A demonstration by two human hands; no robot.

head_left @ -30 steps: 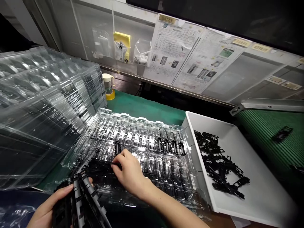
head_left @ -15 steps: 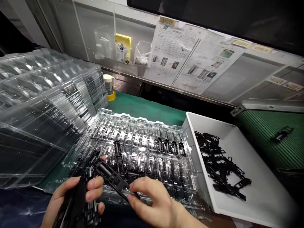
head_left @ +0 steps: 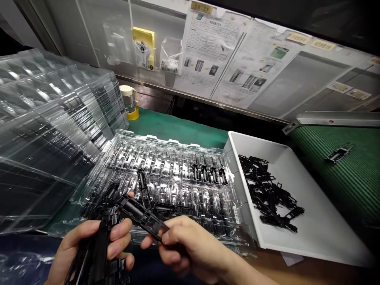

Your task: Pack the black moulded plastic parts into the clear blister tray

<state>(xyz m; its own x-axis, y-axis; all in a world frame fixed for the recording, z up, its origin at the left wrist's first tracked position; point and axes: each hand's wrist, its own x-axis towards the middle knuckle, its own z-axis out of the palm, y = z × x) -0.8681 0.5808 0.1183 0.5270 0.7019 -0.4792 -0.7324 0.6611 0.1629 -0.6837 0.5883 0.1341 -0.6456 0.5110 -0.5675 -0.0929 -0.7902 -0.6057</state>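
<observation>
My left hand (head_left: 95, 241) is closed around a bundle of black plastic parts (head_left: 99, 253) at the lower left. Between the thumb and fingers of my right hand (head_left: 187, 245) is one end of a single long black plastic part (head_left: 142, 215); its other end lies near the fingertips of my left hand. Below and beyond both hands sits a clear plastic blister tray (head_left: 166, 158). Several black parts (head_left: 209, 172) stand in slots of its far row at the right. Another black part (head_left: 144, 188) lies loose, slanted across the tray, with more loose ones near it.
A white bin (head_left: 308, 190) with a pile of black parts (head_left: 270, 194) stands right of the tray. Tall stacked clear trays (head_left: 59, 130) rise on the left. A lidded bottle (head_left: 128, 101) stands behind. One part (head_left: 340, 152) lies on a green ribbed belt (head_left: 359, 166).
The view has shifted a little, so the surroundings sit higher and further left. My right fingers have curled more around the end of the single part. My left hand keeps its bundle.
</observation>
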